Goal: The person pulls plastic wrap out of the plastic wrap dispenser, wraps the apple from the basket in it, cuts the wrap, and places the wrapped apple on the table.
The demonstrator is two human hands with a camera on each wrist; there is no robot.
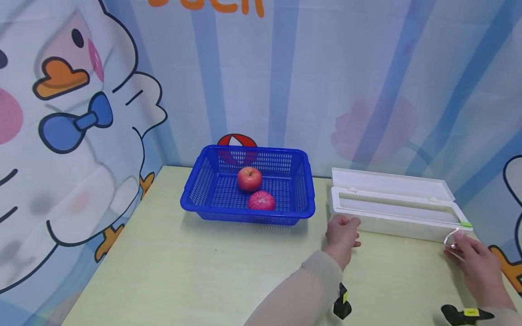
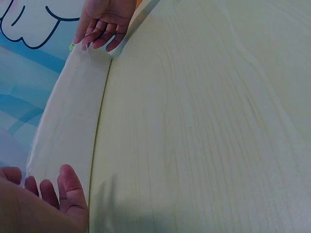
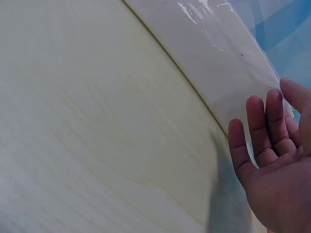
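Note:
A long white cling film dispenser [image 1: 399, 225] lies at the right of the table, its lid [image 1: 391, 183] flipped up at the back. Clear cling film [image 3: 209, 24] hangs over its front face, with shiny creases in the right wrist view. At the dispenser's left front corner, my left hand [image 1: 341, 233] pinches the film's edge. My right hand [image 1: 475, 258] pinches the other corner of the film between thumb and index finger at the right end, the remaining fingers loosely spread. A small green piece [image 1: 466, 224] sits on the dispenser's right end.
Left of the dispenser stands a blue plastic basket [image 1: 189, 203]. Inside it are a red apple [image 1: 249, 179] and a pink, net-patterned round thing [image 1: 261, 201]. A cartoon-printed curtain [image 1: 318, 90] rises behind the pale wooden table [image 1: 183, 271].

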